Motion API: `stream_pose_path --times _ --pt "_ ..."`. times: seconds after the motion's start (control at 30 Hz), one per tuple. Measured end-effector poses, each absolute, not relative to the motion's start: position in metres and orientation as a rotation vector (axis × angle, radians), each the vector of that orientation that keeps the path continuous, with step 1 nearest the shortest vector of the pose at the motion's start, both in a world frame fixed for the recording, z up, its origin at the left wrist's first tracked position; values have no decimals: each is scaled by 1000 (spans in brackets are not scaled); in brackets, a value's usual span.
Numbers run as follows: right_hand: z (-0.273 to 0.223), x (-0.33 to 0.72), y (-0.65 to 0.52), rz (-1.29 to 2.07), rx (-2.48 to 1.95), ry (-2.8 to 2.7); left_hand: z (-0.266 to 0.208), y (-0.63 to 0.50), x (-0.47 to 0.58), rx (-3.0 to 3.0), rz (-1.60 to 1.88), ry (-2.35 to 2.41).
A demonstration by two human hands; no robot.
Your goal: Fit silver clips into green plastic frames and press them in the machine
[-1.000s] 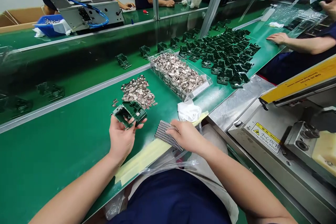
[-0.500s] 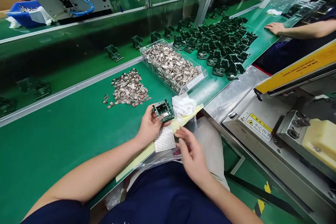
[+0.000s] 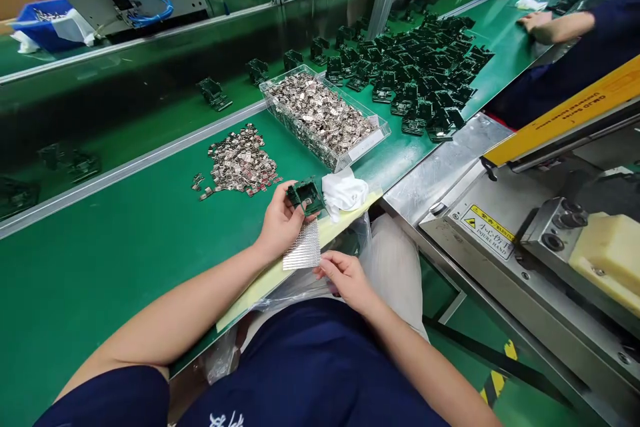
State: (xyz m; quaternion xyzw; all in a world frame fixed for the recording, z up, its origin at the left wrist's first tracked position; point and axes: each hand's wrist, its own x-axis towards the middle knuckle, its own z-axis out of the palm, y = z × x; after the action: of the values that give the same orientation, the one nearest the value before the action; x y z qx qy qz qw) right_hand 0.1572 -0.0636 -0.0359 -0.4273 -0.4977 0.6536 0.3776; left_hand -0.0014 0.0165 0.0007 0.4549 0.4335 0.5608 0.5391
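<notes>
My left hand (image 3: 283, 223) is closed around a dark green, open-framed part (image 3: 306, 197) that looks like a small circuit-board assembly, its thumb across the front. Below that part, a silver sheet (image 3: 303, 248) ruled with thin parallel strips hangs from the same hand. My right hand (image 3: 345, 275) has its thumb and fingers pinched at the sheet's lower right edge; the fingertips hide whether a strip is between them. A crumpled white cloth (image 3: 345, 192) lies just right of the green part, on yellow paper or tape (image 3: 350, 219) along the table's edge.
A loose heap of small metal pieces (image 3: 243, 160) lies on the green table (image 3: 125, 253). Behind it stands a clear bin (image 3: 367, 145) full of similar pieces. Many dark green parts (image 3: 415, 73) are piled farther back. At right is a machine (image 3: 475, 213) with a hand-injury warning label. Co-workers' hands (image 3: 537, 20) show beyond.
My right hand has moved left and its fingers have closed at the sheet's edge. The green part has tilted in my left hand, whose thumb now lies over its front. The view has shifted slightly.
</notes>
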Motion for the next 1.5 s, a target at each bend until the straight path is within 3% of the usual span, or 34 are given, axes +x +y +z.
stream_pose_path --times 0.53,0.9,1.1,1.3,1.5 --pt "-51 158 -61 1308 -1035 -1649 -1 16 -1 1123 1359 1071" --pt "-65 171 -51 1299 -1478 -1852 2 16 -1 1061 1332 1051" --pt "-27 190 -49 1193 -1557 -1862 4 12 -3 1018 1348 1005" --pt "36 180 -39 1078 -1351 -1385 11 -2 2 1071 1395 985" --pt "34 134 -22 771 -1255 -1399 11 -10 5 1107 1429 978"
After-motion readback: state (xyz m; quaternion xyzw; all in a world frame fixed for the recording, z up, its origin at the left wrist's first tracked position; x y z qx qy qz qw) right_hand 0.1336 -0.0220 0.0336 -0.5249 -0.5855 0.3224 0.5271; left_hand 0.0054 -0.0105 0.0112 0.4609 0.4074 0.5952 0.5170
